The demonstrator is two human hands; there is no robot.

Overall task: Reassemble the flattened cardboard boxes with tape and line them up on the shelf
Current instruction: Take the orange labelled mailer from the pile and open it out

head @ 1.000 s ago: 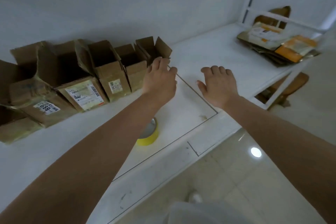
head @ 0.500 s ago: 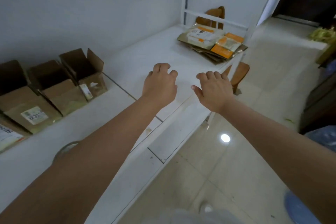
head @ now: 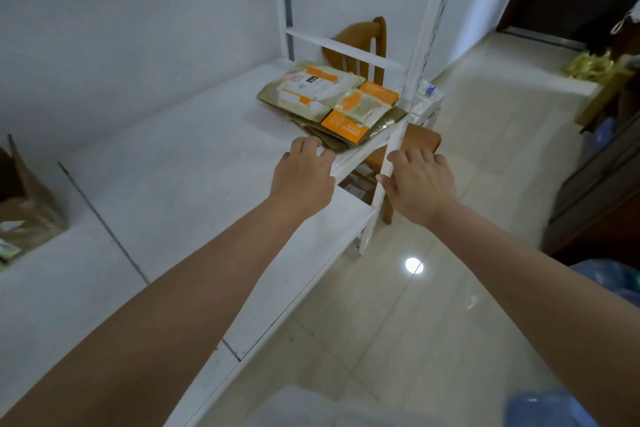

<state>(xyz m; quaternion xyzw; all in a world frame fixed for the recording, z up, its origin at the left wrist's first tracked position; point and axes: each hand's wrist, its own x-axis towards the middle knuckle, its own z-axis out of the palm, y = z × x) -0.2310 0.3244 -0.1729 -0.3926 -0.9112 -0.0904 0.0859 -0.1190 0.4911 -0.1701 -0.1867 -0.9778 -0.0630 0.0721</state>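
Soft, even, fairly dim indoor light with faint shadows; a round glare spot [head: 414, 265] shines on the glossy floor tiles [head: 398, 340]; wide-angle bending curves the shelf upright [head: 420, 45]; edges and forearms are softly blurred; the far right corner falls dark.

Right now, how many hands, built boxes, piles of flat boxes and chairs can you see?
Hands: 2, the left hand and the right hand, both empty
Built boxes: 1, an open cardboard box at the shelf's left edge, partly cut off
Piles of flat boxes: 1, the flattened stack at the shelf's far end
Chairs: 1, a wooden chair behind the shelf
Total: 5
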